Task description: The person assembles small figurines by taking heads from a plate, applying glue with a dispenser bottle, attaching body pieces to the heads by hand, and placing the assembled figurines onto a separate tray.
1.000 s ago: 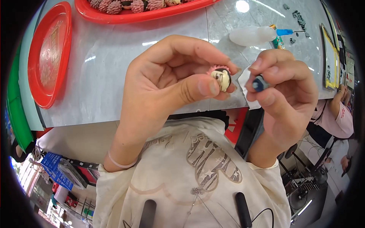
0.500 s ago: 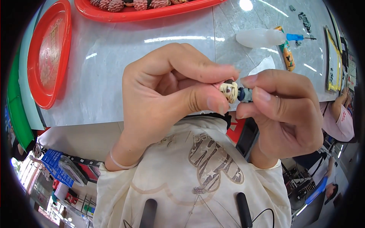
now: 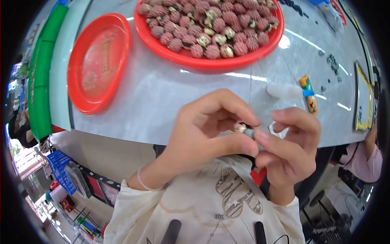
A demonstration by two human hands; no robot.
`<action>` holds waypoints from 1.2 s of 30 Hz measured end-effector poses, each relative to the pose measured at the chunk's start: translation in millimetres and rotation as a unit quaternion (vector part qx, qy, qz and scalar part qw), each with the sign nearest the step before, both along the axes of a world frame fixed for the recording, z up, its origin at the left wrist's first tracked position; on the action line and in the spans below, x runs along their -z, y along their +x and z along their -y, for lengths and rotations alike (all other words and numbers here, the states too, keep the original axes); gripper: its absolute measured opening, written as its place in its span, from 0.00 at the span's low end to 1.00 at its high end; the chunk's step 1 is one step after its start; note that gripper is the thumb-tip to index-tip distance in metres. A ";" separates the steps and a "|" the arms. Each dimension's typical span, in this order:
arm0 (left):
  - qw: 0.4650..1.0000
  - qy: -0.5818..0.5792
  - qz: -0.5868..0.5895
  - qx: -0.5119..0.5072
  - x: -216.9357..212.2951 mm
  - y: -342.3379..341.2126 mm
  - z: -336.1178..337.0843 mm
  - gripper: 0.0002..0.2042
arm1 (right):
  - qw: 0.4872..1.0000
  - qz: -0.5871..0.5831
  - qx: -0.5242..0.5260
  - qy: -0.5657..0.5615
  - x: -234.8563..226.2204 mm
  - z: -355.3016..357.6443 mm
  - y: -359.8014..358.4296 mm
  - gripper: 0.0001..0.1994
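Note:
Between my two hands, close to the table's front edge, is a tiny toy figurine (image 3: 240,127). Its cream face and dark hair show, with a greyish body partly hidden by fingertips. My left hand (image 3: 203,126) curls its thumb and forefinger around the head end. My right hand (image 3: 292,148) pinches the body end with thumb and forefinger, its other fingers bent and spread. Some blur softens the fingertips and the figurine.
Beyond my hands stands a red oval tray (image 3: 195,63) heaped with pink-haired figurine heads. A second red tray (image 3: 74,73) lies left. On the right are a white bottle (image 3: 282,91), a blue-handled tool (image 3: 308,93), an orange-green tube (image 3: 312,105) and small dark parts (image 3: 334,64).
My view has shifted, so more of the heaped tray shows and my hands appear smaller and lower. The figurine stays between both hands, its face now turned and less visible.

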State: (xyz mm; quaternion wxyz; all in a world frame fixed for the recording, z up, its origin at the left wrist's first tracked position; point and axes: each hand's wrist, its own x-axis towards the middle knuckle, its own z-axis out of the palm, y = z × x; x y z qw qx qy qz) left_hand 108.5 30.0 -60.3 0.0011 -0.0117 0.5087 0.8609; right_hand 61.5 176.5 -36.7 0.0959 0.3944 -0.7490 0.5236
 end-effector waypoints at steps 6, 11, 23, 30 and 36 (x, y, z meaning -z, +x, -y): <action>0.802 -0.525 -0.049 -0.280 -45.1 -19.7 102.5 0.13 | 0.994 0.019 0.062 -0.090 -0.6 -33.3 -6.4 0.14; 0.751 -0.623 -0.156 -0.152 -50.6 -50.6 81.6 0.10 | 0.986 0.079 0.113 -0.097 3.3 -38.7 -10.6 0.15; 0.911 -0.392 -0.071 -0.107 -36.0 -63.9 54.4 0.09 | 0.978 0.139 0.146 -0.053 7.1 -43.5 -29.1 0.07; 0.997 -0.037 -0.051 -0.044 -3.6 -18.5 8.8 0.12 | 0.983 0.178 0.050 0.018 17.9 -22.4 -36.2 0.12; 0.996 0.081 0.021 -0.001 4.2 -9.1 -10.6 0.17 | 0.970 0.238 0.048 -0.024 -4.9 -45.3 -23.0 0.23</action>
